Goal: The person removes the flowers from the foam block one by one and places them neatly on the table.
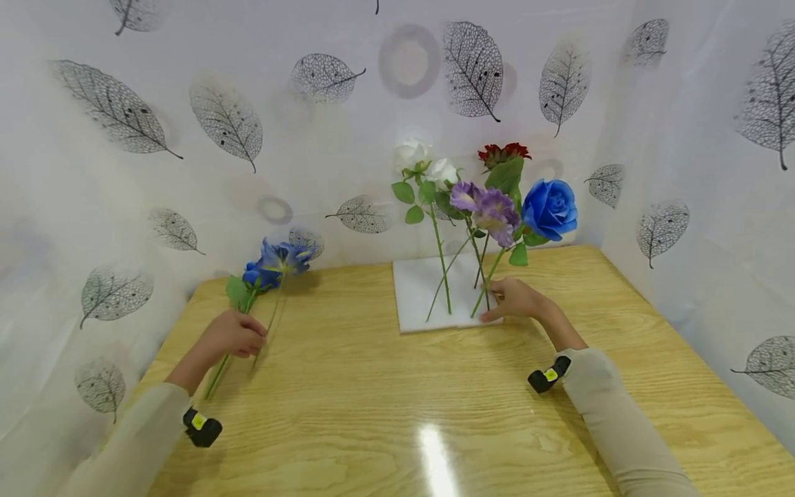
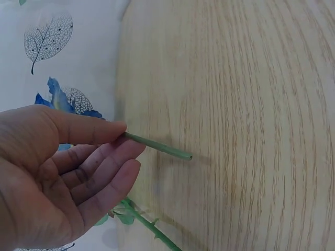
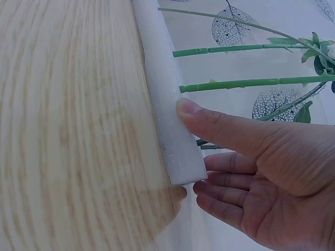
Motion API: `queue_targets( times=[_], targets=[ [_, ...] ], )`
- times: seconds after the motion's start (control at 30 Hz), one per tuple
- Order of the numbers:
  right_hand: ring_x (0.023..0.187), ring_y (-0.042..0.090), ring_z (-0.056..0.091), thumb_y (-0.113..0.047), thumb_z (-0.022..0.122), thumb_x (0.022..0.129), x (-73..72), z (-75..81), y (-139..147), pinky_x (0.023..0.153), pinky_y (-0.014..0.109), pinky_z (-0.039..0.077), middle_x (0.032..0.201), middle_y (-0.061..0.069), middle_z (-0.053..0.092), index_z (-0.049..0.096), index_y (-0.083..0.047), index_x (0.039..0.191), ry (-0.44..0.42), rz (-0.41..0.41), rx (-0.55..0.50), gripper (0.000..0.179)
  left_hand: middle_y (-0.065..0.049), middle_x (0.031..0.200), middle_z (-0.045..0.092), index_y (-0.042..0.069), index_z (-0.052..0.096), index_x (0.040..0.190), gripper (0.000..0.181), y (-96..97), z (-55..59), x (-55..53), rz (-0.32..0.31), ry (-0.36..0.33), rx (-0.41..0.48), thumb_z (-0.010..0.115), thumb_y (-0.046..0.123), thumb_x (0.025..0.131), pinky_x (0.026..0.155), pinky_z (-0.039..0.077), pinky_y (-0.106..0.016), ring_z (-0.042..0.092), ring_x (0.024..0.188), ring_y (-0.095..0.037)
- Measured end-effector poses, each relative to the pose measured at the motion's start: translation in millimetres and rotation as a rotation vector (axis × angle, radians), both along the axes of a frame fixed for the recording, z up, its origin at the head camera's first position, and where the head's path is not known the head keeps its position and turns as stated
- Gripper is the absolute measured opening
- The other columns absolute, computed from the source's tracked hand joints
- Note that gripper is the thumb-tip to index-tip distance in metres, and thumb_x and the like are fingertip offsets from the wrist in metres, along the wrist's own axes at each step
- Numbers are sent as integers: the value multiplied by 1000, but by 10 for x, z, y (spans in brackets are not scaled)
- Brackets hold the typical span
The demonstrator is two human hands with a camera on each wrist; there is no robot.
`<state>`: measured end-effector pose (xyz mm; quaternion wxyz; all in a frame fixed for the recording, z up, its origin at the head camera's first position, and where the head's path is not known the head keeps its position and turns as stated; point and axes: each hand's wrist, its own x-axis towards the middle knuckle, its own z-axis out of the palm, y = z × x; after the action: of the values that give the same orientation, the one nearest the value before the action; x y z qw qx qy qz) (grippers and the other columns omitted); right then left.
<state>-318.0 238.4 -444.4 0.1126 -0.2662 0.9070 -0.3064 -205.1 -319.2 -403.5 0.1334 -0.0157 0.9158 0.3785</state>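
Observation:
My left hand (image 1: 232, 335) pinches the thin green stem (image 2: 162, 147) of a blue iris (image 1: 287, 259) between thumb and fingertips, near the stem's lower end. Under and beside it, a blue rose (image 1: 256, 275) lies on the table. At the right corner of a white foam board (image 1: 413, 297), my right hand (image 1: 520, 300) holds the edge, its thumb on the front and its fingers along the side. Upright in the board stand white roses (image 1: 413, 153), a purple iris (image 1: 495, 215), a red flower (image 1: 506, 154) and another blue rose (image 1: 551, 209).
The wooden table (image 1: 348, 407) meets a pale curtain (image 1: 348, 145) printed with dark leaves at the back and sides. Tall stems lean at differing angles over the board, close to my right hand. A light reflection (image 1: 437, 459) lies near the front.

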Motion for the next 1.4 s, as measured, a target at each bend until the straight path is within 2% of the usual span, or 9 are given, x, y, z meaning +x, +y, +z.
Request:
queue_targets(
  times=[0.3, 0.47, 0.63, 0.87, 1.07, 1.27, 1.37, 1.4],
  targets=[
    [58, 11, 26, -22, 87, 82, 9, 5, -2, 56, 24, 23, 62, -2, 31, 56, 14, 137, 1, -2, -2, 73, -16, 93, 75, -16, 66, 115, 33, -65, -88, -43, -24, -81, 26, 68, 6, 92, 72, 64, -38, 72, 77, -18],
    [58, 12, 25, -23, 87, 82, 13, 5, -5, 56, 25, 23, 62, -2, 30, 61, 12, 132, 9, 0, 2, 66, -11, 88, 75, -17, 67, 113, 32, -98, -137, -67, -3, -122, 54, 69, 5, 90, 70, 64, -36, 71, 74, -16],
    [59, 13, 25, -23, 87, 82, 11, 9, -6, 56, 25, 23, 62, -2, 30, 60, 12, 133, 4, -4, 1, 67, -7, 85, 75, -15, 66, 115, 32, -122, -174, -91, 29, -176, 71, 70, 5, 90, 69, 64, -35, 72, 72, -14],
    [59, 13, 27, -24, 87, 82, 4, 8, -8, 57, 25, 24, 63, -2, 31, 65, 9, 126, -6, -7, 2, 59, 1, 77, 75, -11, 70, 112, 27, -171, -194, -100, 77, -247, 105, 70, 5, 90, 66, 62, -31, 71, 68, -11],
    [59, 13, 28, -24, 87, 82, 17, 28, -17, 57, 25, 24, 64, -1, 33, 66, 8, 122, 5, -7, 13, 55, 2, 80, 75, -11, 69, 118, 32, -206, -188, -110, 58, -267, 78, 69, 8, 92, 68, 62, -32, 71, 70, -11],
    [60, 13, 27, -23, 87, 82, 15, 23, -18, 57, 25, 24, 64, -1, 32, 63, 10, 129, 1, -9, 14, 62, 1, 79, 74, -10, 67, 119, 32, -188, -183, -124, 59, -305, 66, 68, 9, 93, 68, 61, -31, 71, 70, -10],
    [60, 13, 28, -23, 87, 82, 12, 16, -18, 57, 25, 24, 64, -1, 32, 66, 8, 119, 4, -7, 10, 53, 1, 78, 74, -8, 68, 117, 30, -177, -172, -126, 53, -314, 55, 68, 10, 93, 67, 60, -30, 71, 70, -11],
    [60, 13, 27, -23, 87, 82, 12, 14, -18, 57, 25, 24, 64, -1, 32, 66, 8, 111, 6, -7, 11, 48, 1, 78, 75, -8, 68, 116, 30, -174, -168, -126, 53, -315, 54, 68, 10, 93, 67, 60, -30, 71, 70, -11]
  ],
)
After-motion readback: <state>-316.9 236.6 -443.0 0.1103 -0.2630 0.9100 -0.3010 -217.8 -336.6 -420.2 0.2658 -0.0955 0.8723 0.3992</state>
